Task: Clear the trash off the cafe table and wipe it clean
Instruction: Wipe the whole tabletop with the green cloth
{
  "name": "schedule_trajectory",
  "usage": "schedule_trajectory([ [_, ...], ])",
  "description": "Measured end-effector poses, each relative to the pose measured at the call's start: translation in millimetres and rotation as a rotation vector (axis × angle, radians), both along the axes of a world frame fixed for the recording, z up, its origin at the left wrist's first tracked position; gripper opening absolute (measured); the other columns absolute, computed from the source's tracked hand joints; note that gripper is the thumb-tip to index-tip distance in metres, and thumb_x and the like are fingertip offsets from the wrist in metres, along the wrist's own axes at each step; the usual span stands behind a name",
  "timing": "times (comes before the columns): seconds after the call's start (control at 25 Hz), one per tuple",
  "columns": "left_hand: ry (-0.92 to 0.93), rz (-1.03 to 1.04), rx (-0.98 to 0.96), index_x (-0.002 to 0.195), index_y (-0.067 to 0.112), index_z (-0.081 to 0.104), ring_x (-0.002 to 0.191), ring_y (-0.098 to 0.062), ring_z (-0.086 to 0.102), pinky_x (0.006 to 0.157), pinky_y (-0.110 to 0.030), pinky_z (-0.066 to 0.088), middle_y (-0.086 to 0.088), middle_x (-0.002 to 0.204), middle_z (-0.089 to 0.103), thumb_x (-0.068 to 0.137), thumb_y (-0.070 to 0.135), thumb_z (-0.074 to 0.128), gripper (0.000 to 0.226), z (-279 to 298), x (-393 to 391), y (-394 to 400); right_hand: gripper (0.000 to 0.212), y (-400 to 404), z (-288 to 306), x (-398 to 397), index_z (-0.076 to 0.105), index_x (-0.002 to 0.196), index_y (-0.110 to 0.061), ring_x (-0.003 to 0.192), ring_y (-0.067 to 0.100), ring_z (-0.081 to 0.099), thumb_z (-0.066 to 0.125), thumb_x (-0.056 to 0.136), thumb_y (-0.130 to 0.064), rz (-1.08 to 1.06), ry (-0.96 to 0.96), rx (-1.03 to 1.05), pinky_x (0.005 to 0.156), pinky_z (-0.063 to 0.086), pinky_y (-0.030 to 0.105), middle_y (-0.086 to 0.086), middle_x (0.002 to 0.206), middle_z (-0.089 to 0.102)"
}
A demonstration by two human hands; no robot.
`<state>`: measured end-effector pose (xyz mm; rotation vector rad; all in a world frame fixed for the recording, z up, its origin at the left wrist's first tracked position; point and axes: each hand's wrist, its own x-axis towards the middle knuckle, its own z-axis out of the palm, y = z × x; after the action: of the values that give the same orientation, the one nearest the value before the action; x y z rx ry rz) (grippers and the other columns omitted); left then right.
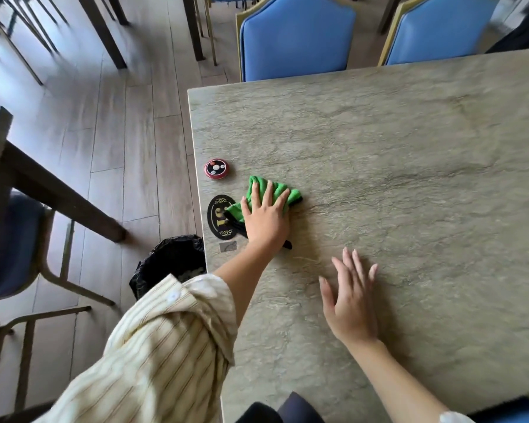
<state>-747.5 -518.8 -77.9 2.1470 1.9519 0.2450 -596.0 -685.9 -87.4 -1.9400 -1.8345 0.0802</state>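
While crumpled, green cloth (264, 193) underlies left hand (266, 219).

My left hand (266, 219) covers most of the green cloth (283, 190); the cloth overlaps the number plaque (219, 218); the table (409, 154) runs past the right edge.

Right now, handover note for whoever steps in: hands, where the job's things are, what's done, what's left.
Left hand: flat, fingers straight, pressing the green cloth onto the table near its left edge.
Right hand: open, palm down on the table, holding nothing.
Cloth overlaps the black oval number sign; red call button sits just beyond it.
Black-lined trash bin stands on the floor beside the table's left edge.
Done: no trash visible on the tabletop.
Left: wiping underway; I can't tell how much of the surface is covered.
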Motion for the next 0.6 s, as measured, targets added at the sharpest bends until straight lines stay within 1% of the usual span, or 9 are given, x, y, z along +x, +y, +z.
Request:
schedule_trajectory([
  [0.12,-0.016,-0.168,0.048,0.134,0.044,0.047,0.145,-0.029,0.02,0.109,-0.051,0.022,0.006,0.153,0.034,0.093,0.043,0.041,0.041,2.2,-10.3,-49.8,0.047,0.0,-0.2,0.0,0.055,0.124,-0.004,0.141,0.031,0.032,0.041,0.095,-0.038,0.006,0.031,0.016,0.117,0.008,0.056,0.018,0.145,0.044],
  [0.2,-0.005,-0.212,0.059,0.13,0.045,0.051,0.141,-0.03,0.03,0.104,-0.049,0.029,0.007,0.149,0.041,0.091,0.046,0.041,0.04,5.1,-19.4,-94.4,0.047,-1.7,0.5,0.4,0.057,0.121,-0.003,0.137,0.031,0.037,0.044,0.094,-0.039,0.019,0.105,0.046,0.115,0.015,0.058,0.018,0.14,0.049],
  [0.32,-0.028,-0.16,-0.009,0.128,0.047,0.052,0.138,-0.029,0.033,0.103,-0.046,0.03,0.01,0.148,0.042,0.088,0.055,0.038,0.044,18.0,-21.8,-163.9,0.049,-6.7,4.4,3.7,0.061,0.115,-0.004,0.134,0.03,0.042,0.044,0.094,-0.046,0.002,0.265,0.057,0.111,0.025,0.059,0.017,0.134,0.055],
  [0.4,-0.128,-0.087,-0.106,0.128,0.048,0.052,0.14,-0.025,0.028,0.106,-0.045,0.029,0.013,0.149,0.039,0.085,0.065,0.031,0.051,27.8,-18.3,-202.2,0.043,-14.5,8.6,1.6,0.065,0.107,-0.008,0.132,0.031,0.044,0.046,0.092,-0.043,-0.005,0.268,0.05,0.113,0.021,0.056,0.016,0.13,0.058],
  [0.44,-0.228,-0.038,-0.16,0.129,0.046,0.052,0.139,-0.023,0.028,0.108,-0.043,0.029,0.013,0.149,0.038,0.084,0.066,0.031,0.054,32.0,-18.8,-215.8,0.039,-20.3,10.5,-0.6,0.067,0.102,-0.01,0.128,0.031,0.048,0.047,0.091,-0.04,0.007,0.243,0.06,0.113,0.021,0.053,0.015,0.128,0.06],
  [0.48,-0.354,0.028,-0.188,0.132,0.04,0.052,0.138,-0.022,0.029,0.11,-0.041,0.029,0.009,0.15,0.039,0.084,0.062,0.038,0.055,34.9,-21.3,-225.9,0.035,-28.4,14.3,-4.5,0.069,0.097,-0.011,0.122,0.032,0.052,0.048,0.09,-0.038,0.025,0.21,0.075,0.11,0.026,0.049,0.014,0.124,0.062],
  [0.52,-0.465,0.109,-0.181,0.135,0.032,0.051,0.137,-0.023,0.031,0.113,-0.038,0.027,0.002,0.149,0.04,0.084,0.053,0.051,0.056,36.5,-26.5,-235.1,0.033,-39.4,19.4,-9.0,0.07,0.093,-0.012,0.113,0.031,0.056,0.05,0.089,-0.038,0.042,0.177,0.086,0.104,0.033,0.046,0.011,0.117,0.065],
  [0.56,-0.517,0.198,-0.171,0.138,0.023,0.048,0.135,-0.025,0.033,0.114,-0.033,0.025,-0.005,0.146,0.04,0.082,0.041,0.064,0.061,39.1,-32.3,-243.0,0.032,-50.4,24.6,-13.7,0.07,0.091,-0.013,0.103,0.03,0.058,0.052,0.088,-0.039,0.051,0.14,0.073,0.094,0.039,0.042,0.009,0.108,0.065],
  [0.6,-0.529,0.281,-0.173,0.14,0.017,0.044,0.131,-0.026,0.037,0.11,-0.028,0.024,-0.01,0.141,0.043,0.077,0.031,0.073,0.07,40.2,-37.7,-249.5,0.032,-60.3,27.0,-18.0,0.069,0.091,-0.015,0.095,0.028,0.057,0.052,0.086,-0.042,0.058,0.105,0.033,0.086,0.041,0.039,0.007,0.099,0.064],
])
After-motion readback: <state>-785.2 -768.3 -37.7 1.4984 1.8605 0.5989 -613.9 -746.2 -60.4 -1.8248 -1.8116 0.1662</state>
